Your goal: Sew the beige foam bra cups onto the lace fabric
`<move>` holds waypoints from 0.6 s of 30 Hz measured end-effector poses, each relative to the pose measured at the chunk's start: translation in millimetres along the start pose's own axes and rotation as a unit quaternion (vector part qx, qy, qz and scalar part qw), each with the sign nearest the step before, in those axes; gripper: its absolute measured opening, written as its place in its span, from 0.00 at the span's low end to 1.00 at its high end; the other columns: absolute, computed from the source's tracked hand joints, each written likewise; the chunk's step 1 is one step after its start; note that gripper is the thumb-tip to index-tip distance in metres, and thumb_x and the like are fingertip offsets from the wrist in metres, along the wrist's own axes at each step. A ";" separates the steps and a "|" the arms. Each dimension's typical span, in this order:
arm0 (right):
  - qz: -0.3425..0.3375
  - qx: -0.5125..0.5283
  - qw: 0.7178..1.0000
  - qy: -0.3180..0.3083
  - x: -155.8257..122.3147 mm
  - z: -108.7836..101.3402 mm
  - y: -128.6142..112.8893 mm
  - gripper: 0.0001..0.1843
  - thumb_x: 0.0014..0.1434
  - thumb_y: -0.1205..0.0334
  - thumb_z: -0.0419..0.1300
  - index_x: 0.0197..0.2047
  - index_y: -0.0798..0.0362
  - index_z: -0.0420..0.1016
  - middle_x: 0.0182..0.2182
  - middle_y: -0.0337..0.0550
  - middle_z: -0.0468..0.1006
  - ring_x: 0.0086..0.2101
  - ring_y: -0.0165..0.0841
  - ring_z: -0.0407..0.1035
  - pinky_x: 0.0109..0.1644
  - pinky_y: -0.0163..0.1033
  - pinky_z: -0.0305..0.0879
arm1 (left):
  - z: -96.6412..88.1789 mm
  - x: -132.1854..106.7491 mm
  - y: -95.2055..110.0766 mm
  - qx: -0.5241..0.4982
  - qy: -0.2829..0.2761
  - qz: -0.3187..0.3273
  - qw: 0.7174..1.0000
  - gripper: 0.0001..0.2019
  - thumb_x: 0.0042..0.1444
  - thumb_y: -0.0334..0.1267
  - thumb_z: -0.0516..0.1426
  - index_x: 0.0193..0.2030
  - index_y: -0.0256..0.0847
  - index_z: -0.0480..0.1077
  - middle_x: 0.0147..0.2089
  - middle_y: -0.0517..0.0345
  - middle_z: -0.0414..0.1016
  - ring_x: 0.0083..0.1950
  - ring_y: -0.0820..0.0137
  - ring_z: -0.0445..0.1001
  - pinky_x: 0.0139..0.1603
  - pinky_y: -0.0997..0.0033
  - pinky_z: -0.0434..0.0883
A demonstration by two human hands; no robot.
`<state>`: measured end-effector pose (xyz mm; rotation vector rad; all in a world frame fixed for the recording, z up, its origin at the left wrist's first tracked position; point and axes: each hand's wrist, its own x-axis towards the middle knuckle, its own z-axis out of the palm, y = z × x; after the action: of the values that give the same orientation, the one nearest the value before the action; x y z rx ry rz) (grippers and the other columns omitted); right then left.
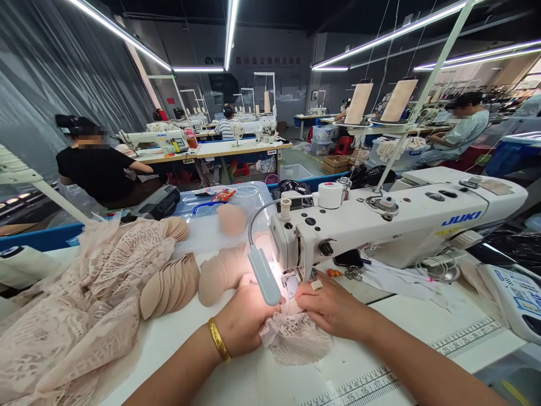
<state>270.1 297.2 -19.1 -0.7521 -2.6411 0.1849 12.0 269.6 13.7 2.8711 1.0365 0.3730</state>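
Left grip point(245, 318) and right grip point(333, 307) curl, partly closed, against the lace piece point(301, 341) between them; whether either pinches it, I cannot tell; sewing machine point(406, 217) beyond the right grip.

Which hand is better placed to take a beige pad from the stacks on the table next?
Likely the left hand: the beige pads lie on its side. The right hand is farther off, with the grey lamp between in this view.
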 end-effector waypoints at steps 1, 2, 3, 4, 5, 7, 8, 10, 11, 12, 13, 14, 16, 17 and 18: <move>0.015 -0.005 1.000 -0.003 0.0 -0.2 -0.2 0.10 0.59 0.75 0.51 0.31 0.52 0.67 0.32 0.41 0.75 0.34 0.36 0.57 0.43 0.42 0.59 | 0.0 0.9 -0.7 -0.006 0.007 -0.005 1.000 0.04 0.60 0.35 0.57 0.36 0.45 0.73 0.41 0.55 0.81 0.46 0.59 0.79 0.59 0.52 0.66; 0.032 -0.010 0.999 -0.009 -0.1 -0.4 -0.3 0.10 0.59 0.75 0.52 0.31 0.52 0.67 0.31 0.41 0.74 0.34 0.37 0.57 0.42 0.41 0.59 | 0.0 1.6 -1.3 -0.014 0.015 -0.009 1.000 0.04 0.60 0.35 0.57 0.36 0.45 0.73 0.41 0.56 0.81 0.46 0.59 0.79 0.58 0.52 0.66; 0.048 -0.015 0.999 -0.016 -0.2 -0.6 -0.4 0.10 0.58 0.75 0.52 0.31 0.51 0.68 0.31 0.42 0.73 0.35 0.37 0.58 0.41 0.41 0.59 | 0.1 2.3 -1.9 -0.021 0.024 -0.014 0.999 0.04 0.60 0.36 0.56 0.35 0.45 0.73 0.41 0.56 0.81 0.46 0.59 0.79 0.58 0.51 0.66; 0.060 -0.021 0.998 -0.021 -0.3 -0.7 -0.4 0.10 0.59 0.74 0.53 0.32 0.51 0.70 0.30 0.42 0.71 0.35 0.38 0.58 0.41 0.40 0.60 | 0.2 2.9 -2.5 -0.028 0.032 -0.017 0.999 0.04 0.60 0.36 0.56 0.35 0.45 0.73 0.42 0.56 0.82 0.46 0.60 0.79 0.58 0.51 0.66; 0.066 -0.026 0.997 -0.023 -0.4 -0.9 -0.3 0.10 0.60 0.74 0.53 0.34 0.51 0.72 0.30 0.43 0.71 0.35 0.39 0.59 0.41 0.40 0.60 | 0.4 3.5 -3.2 -0.034 0.040 -0.018 0.998 0.05 0.60 0.36 0.56 0.34 0.45 0.72 0.43 0.56 0.82 0.45 0.60 0.79 0.57 0.51 0.66; 0.071 -0.032 0.997 -0.017 -0.1 -1.6 -0.2 0.11 0.62 0.73 0.53 0.40 0.52 0.75 0.29 0.43 0.69 0.36 0.40 0.60 0.41 0.41 0.62 | 1.1 4.6 -5.1 -0.049 0.053 -0.016 0.997 0.05 0.59 0.35 0.55 0.33 0.44 0.71 0.44 0.57 0.82 0.45 0.61 0.80 0.57 0.52 0.66; 0.073 -0.032 0.997 -0.011 0.2 -2.0 -0.2 0.12 0.63 0.73 0.53 0.43 0.52 0.76 0.28 0.43 0.68 0.36 0.41 0.61 0.41 0.42 0.63 | 1.5 5.2 -6.4 -0.055 0.059 -0.016 0.997 0.05 0.59 0.35 0.55 0.33 0.44 0.70 0.44 0.57 0.82 0.45 0.61 0.80 0.56 0.52 0.67; 0.083 -0.026 0.996 -0.002 1.4 -2.7 -0.1 0.13 0.64 0.73 0.52 0.42 0.52 0.76 0.26 0.42 0.67 0.37 0.41 0.63 0.42 0.42 0.64 | 2.6 6.3 -9.4 -0.065 0.070 -0.019 0.995 0.05 0.59 0.34 0.55 0.33 0.44 0.70 0.44 0.57 0.83 0.45 0.62 0.80 0.56 0.53 0.67; 0.093 -0.021 0.995 0.005 2.2 -2.8 0.1 0.13 0.65 0.74 0.51 0.40 0.52 0.76 0.27 0.42 0.68 0.37 0.42 0.64 0.43 0.43 0.65 | 3.3 6.9 -10.9 -0.069 0.074 -0.021 0.995 0.05 0.60 0.34 0.55 0.33 0.44 0.70 0.44 0.57 0.83 0.45 0.62 0.80 0.56 0.53 0.67; 0.106 -0.014 0.994 0.013 3.2 -2.7 0.3 0.13 0.65 0.74 0.51 0.39 0.52 0.75 0.29 0.44 0.70 0.39 0.42 0.66 0.44 0.43 0.65 | 4.1 7.4 -12.3 -0.072 0.077 -0.022 0.994 0.05 0.60 0.34 0.54 0.33 0.44 0.71 0.44 0.57 0.83 0.45 0.62 0.80 0.56 0.53 0.67; 0.121 -0.008 0.992 0.021 4.1 -2.5 0.5 0.12 0.64 0.74 0.52 0.38 0.52 0.75 0.32 0.45 0.72 0.40 0.42 0.67 0.45 0.44 0.66 | 4.9 7.8 -13.4 -0.074 0.080 -0.022 0.994 0.05 0.60 0.33 0.54 0.34 0.44 0.71 0.44 0.57 0.83 0.45 0.62 0.80 0.56 0.53 0.67; 0.134 -0.004 0.991 0.026 5.2 -2.3 0.7 0.12 0.64 0.74 0.52 0.38 0.53 0.75 0.34 0.47 0.74 0.41 0.43 0.68 0.46 0.44 0.66 | 5.7 8.0 -14.2 -0.073 0.083 -0.022 0.994 0.06 0.60 0.34 0.55 0.34 0.45 0.71 0.44 0.57 0.83 0.45 0.62 0.80 0.56 0.53 0.67; 0.156 -0.005 0.987 0.029 7.1 -2.1 0.6 0.10 0.63 0.74 0.53 0.38 0.53 0.75 0.37 0.48 0.75 0.41 0.43 0.68 0.47 0.45 0.67 | 6.5 8.2 -14.6 -0.063 0.083 -0.022 0.994 0.06 0.61 0.34 0.55 0.34 0.45 0.72 0.45 0.57 0.83 0.46 0.62 0.80 0.56 0.52 0.66; 0.162 -0.008 0.986 0.027 7.9 -2.2 0.2 0.10 0.63 0.74 0.53 0.39 0.53 0.75 0.37 0.48 0.75 0.41 0.43 0.69 0.47 0.45 0.67 | 6.4 8.2 -14.1 -0.056 0.082 -0.021 0.995 0.06 0.61 0.34 0.55 0.34 0.45 0.72 0.46 0.57 0.83 0.46 0.62 0.80 0.57 0.52 0.66; 0.165 -0.010 0.986 0.026 8.6 -2.6 -0.5 0.10 0.62 0.74 0.53 0.39 0.53 0.75 0.36 0.48 0.75 0.40 0.43 0.69 0.47 0.46 0.67 | 6.0 8.0 -13.4 -0.051 0.080 -0.021 0.995 0.06 0.61 0.35 0.55 0.33 0.45 0.72 0.48 0.56 0.83 0.47 0.61 0.80 0.57 0.52 0.66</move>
<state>264.2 301.4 -13.8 -1.1820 -2.4567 0.2234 11.1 285.2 7.6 2.7616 1.0671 0.6420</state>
